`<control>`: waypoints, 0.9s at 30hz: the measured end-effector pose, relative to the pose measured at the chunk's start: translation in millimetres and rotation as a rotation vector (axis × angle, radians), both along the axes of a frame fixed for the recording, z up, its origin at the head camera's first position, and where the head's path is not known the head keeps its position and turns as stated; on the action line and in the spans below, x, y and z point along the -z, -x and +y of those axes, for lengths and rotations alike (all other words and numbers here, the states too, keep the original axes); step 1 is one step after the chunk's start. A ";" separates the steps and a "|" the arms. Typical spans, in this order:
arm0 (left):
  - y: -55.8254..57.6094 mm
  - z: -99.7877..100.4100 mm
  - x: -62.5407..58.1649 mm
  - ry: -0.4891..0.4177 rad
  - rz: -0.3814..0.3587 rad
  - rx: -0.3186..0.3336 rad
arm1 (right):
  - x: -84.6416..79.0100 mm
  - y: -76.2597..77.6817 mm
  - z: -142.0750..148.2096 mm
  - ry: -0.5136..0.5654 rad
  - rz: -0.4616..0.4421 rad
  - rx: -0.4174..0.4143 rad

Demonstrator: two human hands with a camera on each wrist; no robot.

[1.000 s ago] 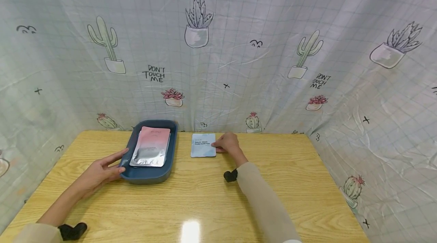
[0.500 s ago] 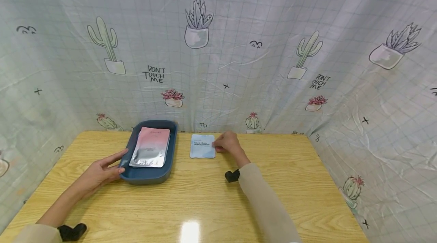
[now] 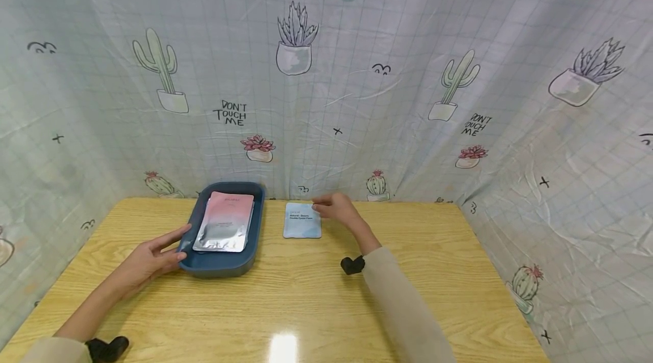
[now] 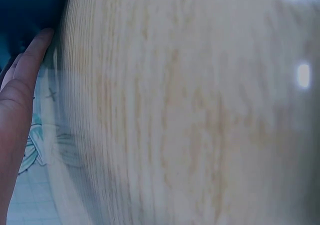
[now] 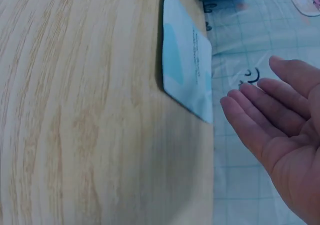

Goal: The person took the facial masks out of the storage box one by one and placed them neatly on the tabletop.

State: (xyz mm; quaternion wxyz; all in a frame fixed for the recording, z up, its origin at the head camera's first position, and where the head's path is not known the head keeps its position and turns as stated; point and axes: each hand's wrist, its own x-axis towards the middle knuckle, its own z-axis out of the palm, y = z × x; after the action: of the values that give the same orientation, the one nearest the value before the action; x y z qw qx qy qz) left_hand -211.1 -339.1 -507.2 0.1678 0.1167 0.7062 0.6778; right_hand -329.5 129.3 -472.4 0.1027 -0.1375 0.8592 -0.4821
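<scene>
A dark blue tray [image 3: 216, 261] stands at the left of the wooden table. In it lies a pink-and-silver foil pouch [image 3: 227, 218], with the edge of another sachet peeking out underneath. My left hand [image 3: 145, 262] touches the tray's left side, thumb and fingers stretched and spread along it. In the left wrist view a straight finger [image 4: 31, 60] reaches to the tray's wall. A small pale blue square sachet [image 3: 301, 228] lies flat right of the tray. Over its upper right corner is my right hand [image 3: 338, 210]. The right wrist view shows that hand's fingers [image 5: 250, 120] extended and apart from the sachet.
A patterned curtain [image 3: 306, 102] hangs along the table's back edge and down both sides. The wooden tabletop [image 3: 255, 317] reaches toward me, with a bright reflection near the front. Black wrist mounts [image 3: 352, 264] sit at the sleeve ends.
My right hand has let go of the sachet's right edge, its fingers straightening and lifting toward the back. The sachet lies almost where it was. My left hand stays at the tray.
</scene>
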 end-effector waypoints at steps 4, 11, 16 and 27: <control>-0.4 -0.1 0.4 -0.003 -0.003 0.000 | -6.6 -2.2 -2.6 -0.058 0.066 -0.050; 0.0 -1.8 2.3 -0.006 0.012 0.011 | -15.2 -5.9 -9.9 -0.121 0.160 -0.113; 0.4 -2.7 3.7 -0.025 0.026 0.025 | -19.6 -9.0 -15.7 -0.123 0.176 -0.143; 1.7 -3.2 4.5 -0.021 0.022 0.021 | -29.4 -14.7 -29.8 -0.091 0.172 -0.224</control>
State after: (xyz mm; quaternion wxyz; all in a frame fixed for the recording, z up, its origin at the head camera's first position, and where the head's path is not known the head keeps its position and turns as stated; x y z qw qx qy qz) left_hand -212.8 -342.4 -511.7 0.1660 0.1332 0.6994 0.6823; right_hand -314.8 99.5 -443.0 0.0878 -0.2684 0.8651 -0.4145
